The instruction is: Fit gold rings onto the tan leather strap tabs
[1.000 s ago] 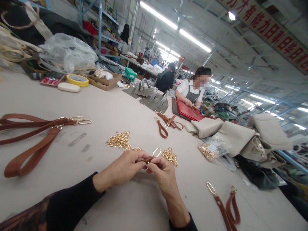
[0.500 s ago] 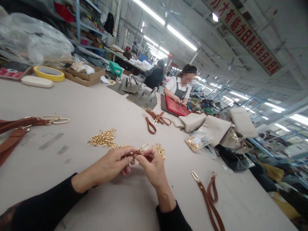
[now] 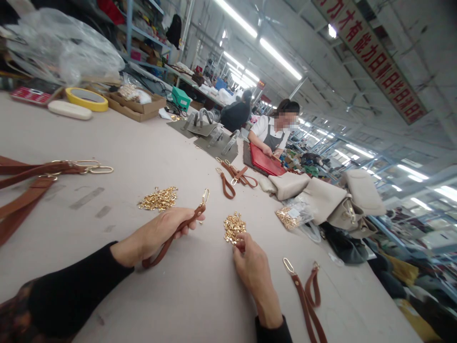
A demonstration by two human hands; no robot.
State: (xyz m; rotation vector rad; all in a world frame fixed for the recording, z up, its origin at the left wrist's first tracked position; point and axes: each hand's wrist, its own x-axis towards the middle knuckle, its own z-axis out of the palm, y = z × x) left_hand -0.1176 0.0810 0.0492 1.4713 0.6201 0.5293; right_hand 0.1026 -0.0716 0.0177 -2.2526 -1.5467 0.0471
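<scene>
My left hand [image 3: 164, 233] is closed around a brown leather strap [image 3: 167, 245], whose looped end hangs below the palm. A gold oval ring [image 3: 206, 196] stands up from the strap's upper end, past my fingers. At the near edge of a small pile of gold rivet pieces [image 3: 233, 226], my right hand [image 3: 253, 262] has its thumb and fingers drawn together; whatever is between the fingertips is hidden. Another heap of gold rivet pieces [image 3: 159, 198] lies just beyond my left hand.
Brown straps with gold rings [image 3: 39, 183] lie at left, with more straps [image 3: 309, 305] at right and some straps [image 3: 233, 178] farther back. Beige bags [image 3: 324, 195] and a bag of gold pieces [image 3: 291, 214] sit along the right edge. Across the table a person [image 3: 273, 131] handles a red piece [image 3: 266, 159].
My hands were together at the strap's ring end. My right hand has let go and moved right to the rivet pile, while my left keeps the strap, now turned with its ring upward.
</scene>
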